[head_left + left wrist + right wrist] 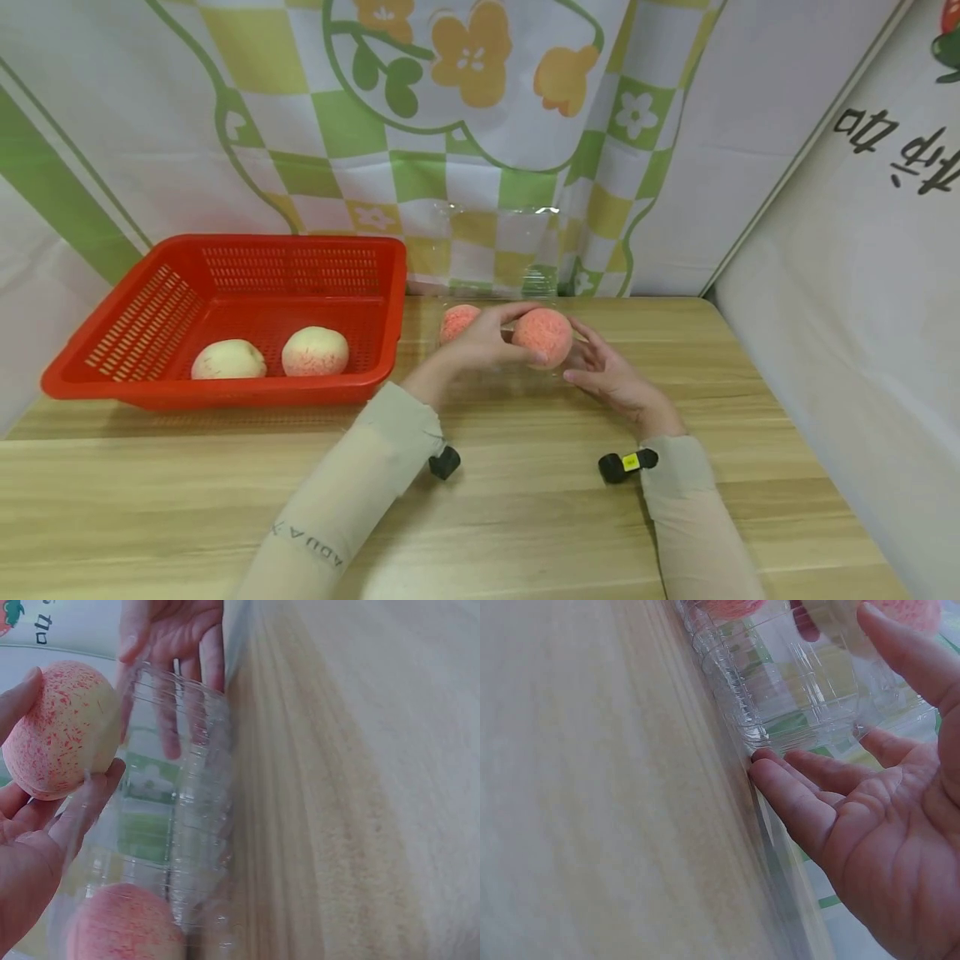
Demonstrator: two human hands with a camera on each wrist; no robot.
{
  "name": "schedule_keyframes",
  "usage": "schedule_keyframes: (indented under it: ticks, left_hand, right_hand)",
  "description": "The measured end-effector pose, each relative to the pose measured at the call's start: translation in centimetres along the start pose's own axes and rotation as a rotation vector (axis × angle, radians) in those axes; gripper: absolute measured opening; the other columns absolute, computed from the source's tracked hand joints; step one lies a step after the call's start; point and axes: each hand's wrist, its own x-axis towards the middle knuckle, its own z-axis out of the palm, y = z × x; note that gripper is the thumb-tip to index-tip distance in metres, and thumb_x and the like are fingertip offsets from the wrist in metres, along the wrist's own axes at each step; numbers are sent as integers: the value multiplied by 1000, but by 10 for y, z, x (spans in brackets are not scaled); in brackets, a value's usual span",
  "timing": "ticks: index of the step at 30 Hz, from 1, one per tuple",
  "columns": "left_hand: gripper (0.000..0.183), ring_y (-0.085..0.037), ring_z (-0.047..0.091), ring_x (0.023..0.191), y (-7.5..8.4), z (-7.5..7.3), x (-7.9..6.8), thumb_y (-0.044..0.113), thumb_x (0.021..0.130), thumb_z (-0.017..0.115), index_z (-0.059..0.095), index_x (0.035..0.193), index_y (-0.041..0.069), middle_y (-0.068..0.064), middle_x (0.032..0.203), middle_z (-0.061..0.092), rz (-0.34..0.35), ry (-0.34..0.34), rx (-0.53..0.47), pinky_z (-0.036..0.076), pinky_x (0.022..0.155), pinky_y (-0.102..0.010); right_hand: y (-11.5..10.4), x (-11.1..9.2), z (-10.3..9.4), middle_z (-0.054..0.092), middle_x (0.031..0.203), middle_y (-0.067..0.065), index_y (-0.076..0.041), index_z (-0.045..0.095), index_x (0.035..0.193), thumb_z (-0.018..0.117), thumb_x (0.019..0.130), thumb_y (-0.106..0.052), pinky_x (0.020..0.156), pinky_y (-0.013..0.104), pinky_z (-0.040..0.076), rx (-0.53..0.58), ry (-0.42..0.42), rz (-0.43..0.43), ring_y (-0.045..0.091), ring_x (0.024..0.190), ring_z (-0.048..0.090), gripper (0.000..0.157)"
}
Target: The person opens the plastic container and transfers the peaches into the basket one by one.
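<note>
My left hand (483, 343) holds a pink-and-cream peach (543, 337) between thumb and fingers, over the right part of a clear plastic clamshell box (201, 802). The box's see-through lid (542, 282) stands raised at the back. Inside the box, at its left end, lies another pink peach (457, 320), partly hidden by the left hand in the head view. At the right end of the box is my right hand (611, 382), its fingers extended and spread, fingertips right at the plastic wall (810, 731).
Left of the box stands a red plastic basket (225, 390) with two pale peaches (315, 353) in it. A wooden table (525, 517) lies underneath. Behind hangs a green-and-yellow checked cloth (420, 175), close to the raised lid.
</note>
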Motion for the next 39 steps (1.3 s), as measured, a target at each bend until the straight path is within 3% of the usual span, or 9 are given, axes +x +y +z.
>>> schedule_keyframes:
  ticks: [4, 13, 39]
  left_hand:
    - [79, -32, 59, 127, 5, -1, -3, 7, 81, 82, 44, 150, 14, -7, 148, 49, 2, -2, -37, 54, 97, -38]
    - [78, -32, 57, 129, 14, -4, -14, 5, 81, 81, 45, 149, 17, -7, 149, 48, 30, 13, -88, 54, 97, -39]
    - [75, -32, 62, 123, 48, -19, -41, -1, 79, 81, 49, 146, 11, -9, 145, 52, 165, 98, -100, 51, 102, -40]
  right_hand:
    - [-1, 0, 1, 12, 166, 17, -20, 2, 161, 61, 94, 0, 101, 19, 44, 16, 0, -2, 37, 152, 17, 91]
    - [-1, 0, 1, 13, 166, 18, -20, 4, 161, 63, 94, -2, 102, 18, 44, 9, -8, -12, 38, 152, 17, 91]
    - [2, 0, -1, 4, 166, 23, -15, 0, 161, 60, 95, 1, 99, 15, 44, -2, -24, -51, 47, 151, 12, 90]
